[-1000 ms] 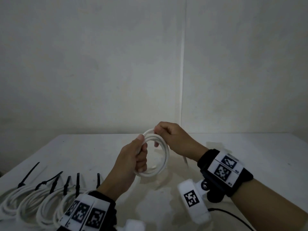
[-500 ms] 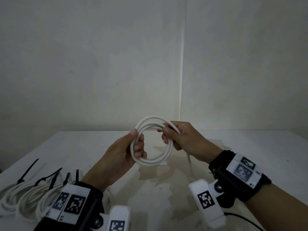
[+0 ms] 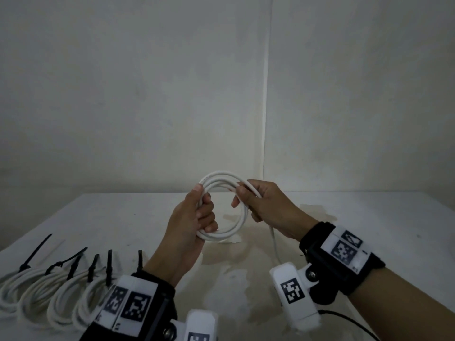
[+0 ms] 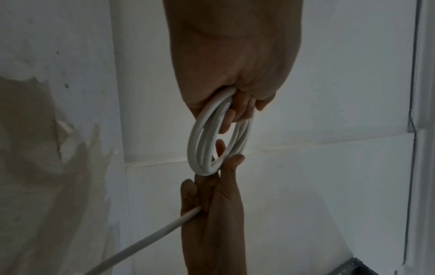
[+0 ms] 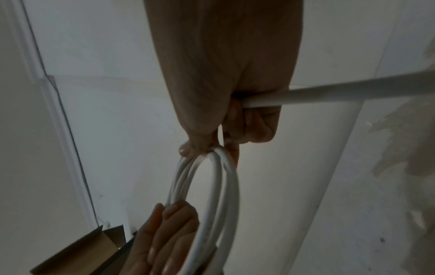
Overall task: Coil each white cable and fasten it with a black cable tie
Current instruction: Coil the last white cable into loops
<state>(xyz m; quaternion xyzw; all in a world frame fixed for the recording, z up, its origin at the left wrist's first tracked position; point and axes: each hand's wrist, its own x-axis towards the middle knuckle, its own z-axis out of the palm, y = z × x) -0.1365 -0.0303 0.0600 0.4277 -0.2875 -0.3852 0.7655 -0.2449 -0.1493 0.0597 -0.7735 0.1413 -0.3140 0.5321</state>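
1. At far left on the bench (image 3: 138, 212), finished coils (image 3: 44, 294) lie side by side, each cinched with a black cable tie (image 3: 108, 267). They sit close to the left forearm, so a careless sweep of that arm could likely knock them out of line.

2. The left hand (image 3: 194, 220), fingers curled round the near side of the white cable (image 3: 242, 217), holds the stacked loops upright above the bench. Should that hold loosen, the springy turns would probably fan apart and the coil would need rewinding.

3. The right hand (image 3: 261, 203) pinches the top of the coil between thumb and curled fingers and feeds in the next turn. A turn laid wider than the others may refuse to sit flush under a tie.

4. The loose tail (image 3: 275, 244) (how much remains is out of view) drops from under the right hand toward the bench. It could snag on the wrist camera (image 3: 293, 296) just below it, jerking the coil out of shape.
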